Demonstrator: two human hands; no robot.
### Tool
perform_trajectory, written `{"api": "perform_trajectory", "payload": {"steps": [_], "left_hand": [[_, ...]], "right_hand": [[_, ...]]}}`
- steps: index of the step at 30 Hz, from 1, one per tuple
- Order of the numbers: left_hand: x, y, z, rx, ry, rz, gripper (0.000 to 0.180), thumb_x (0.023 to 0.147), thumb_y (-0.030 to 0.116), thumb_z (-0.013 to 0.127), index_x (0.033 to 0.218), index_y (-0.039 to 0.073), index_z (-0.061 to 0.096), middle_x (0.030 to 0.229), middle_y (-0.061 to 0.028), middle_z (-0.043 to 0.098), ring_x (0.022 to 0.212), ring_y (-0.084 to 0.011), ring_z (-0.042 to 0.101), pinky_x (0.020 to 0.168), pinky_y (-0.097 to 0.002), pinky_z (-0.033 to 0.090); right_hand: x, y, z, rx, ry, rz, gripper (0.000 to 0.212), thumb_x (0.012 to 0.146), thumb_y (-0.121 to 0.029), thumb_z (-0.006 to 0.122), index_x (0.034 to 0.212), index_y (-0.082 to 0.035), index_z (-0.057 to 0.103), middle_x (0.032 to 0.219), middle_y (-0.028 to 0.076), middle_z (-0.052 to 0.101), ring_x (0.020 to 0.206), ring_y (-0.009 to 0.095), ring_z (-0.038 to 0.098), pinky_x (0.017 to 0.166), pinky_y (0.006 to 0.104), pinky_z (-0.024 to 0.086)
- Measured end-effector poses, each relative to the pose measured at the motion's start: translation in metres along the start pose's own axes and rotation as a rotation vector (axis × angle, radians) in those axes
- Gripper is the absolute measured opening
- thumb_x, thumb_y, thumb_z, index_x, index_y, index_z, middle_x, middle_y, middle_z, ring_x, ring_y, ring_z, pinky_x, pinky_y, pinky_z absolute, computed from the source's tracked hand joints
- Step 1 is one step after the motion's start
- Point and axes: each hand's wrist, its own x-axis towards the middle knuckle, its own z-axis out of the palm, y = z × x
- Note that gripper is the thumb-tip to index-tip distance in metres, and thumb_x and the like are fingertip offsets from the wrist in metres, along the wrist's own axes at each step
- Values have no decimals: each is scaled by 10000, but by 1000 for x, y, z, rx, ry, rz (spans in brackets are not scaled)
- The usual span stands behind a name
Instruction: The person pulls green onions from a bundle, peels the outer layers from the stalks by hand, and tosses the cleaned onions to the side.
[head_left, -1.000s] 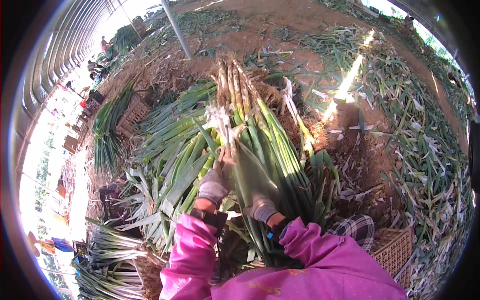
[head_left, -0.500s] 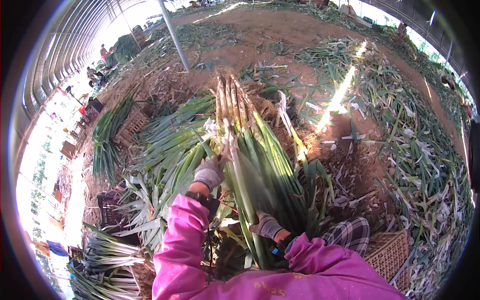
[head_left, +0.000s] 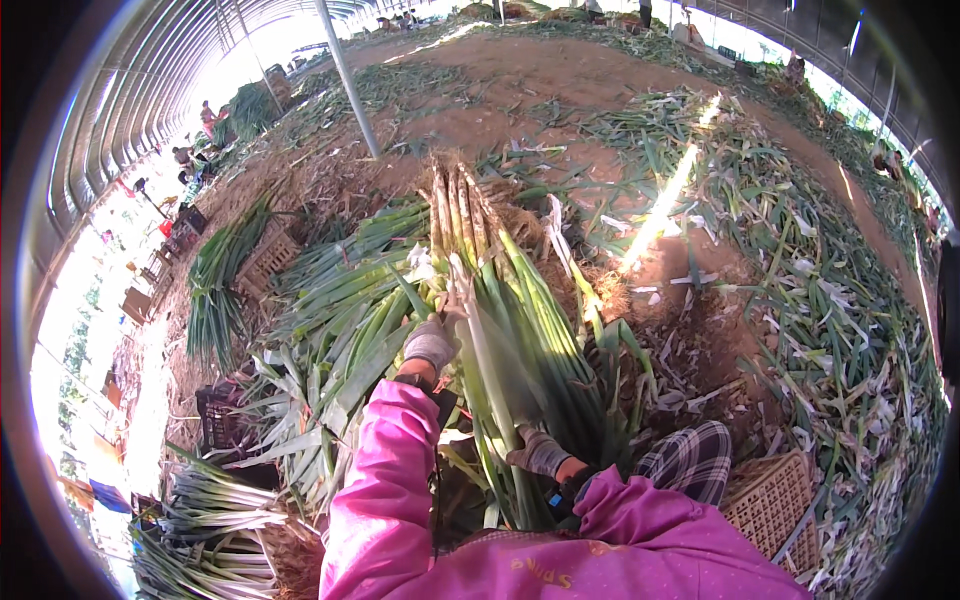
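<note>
Fingers of my right hand, in a grey glove, are curled shut around the green leaves low on the bundle of long green onions, just below the middle of the frame. Above it, my left hand, gloved too, is closed on the same bundle nearer its pale stalks, fingers wrapped together on them. That bundle runs from bottom centre up to the middle, white ends pointing up. My pink sleeves fill the bottom edge, with checked trousers at lower right beside a woven basket. More loose leaves lie left of the bundle. Another onion heap lies at mid left, and trimmed scraps cover the dirt at right. A metal pole stands at the top.
</note>
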Motion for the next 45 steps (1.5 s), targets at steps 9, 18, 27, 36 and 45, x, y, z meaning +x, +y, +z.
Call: {"api": "perform_trajectory", "payload": {"steps": [9,18,27,36,45], "left_hand": [[-103,-34,85,-423,-84,174,513,734,169,688,1194,57,487,1013,-142,606,901,-272,605,763,-372,474],[-138,-75,143,-1266,26,57,623,703,170,732,1231,-1,448,953,-145,616,838,-213,595,778,-324,472],[-109,35,46,-847,94,201,666,678,105,688,1277,4,413,1044,-160,615,922,-209,607,804,-308,466],[31,54,115,-849,-157,378,579,705,240,697,1182,-2,473,862,-189,628,773,-304,626,712,-376,490],[-16,37,81,-602,280,-28,762,691,236,711,1333,31,355,956,-230,601,795,-345,616,661,-391,500]], "right_hand": [[15,51,7,662,-97,20,410,719,-181,639,1069,19,569,852,153,644,725,209,619,691,330,500],[-29,-8,-138,1108,450,-354,252,814,-301,626,835,-61,552,631,9,483,604,144,506,742,367,488],[-7,66,-355,-190,1186,78,299,843,-269,548,983,-5,545,727,138,588,626,272,588,568,372,486],[266,125,-205,395,523,39,253,778,-204,577,966,-37,599,798,151,626,697,246,588,644,352,492],[294,112,-177,75,578,240,455,622,-191,736,1030,-32,611,782,158,632,691,271,589,703,361,487]]}}
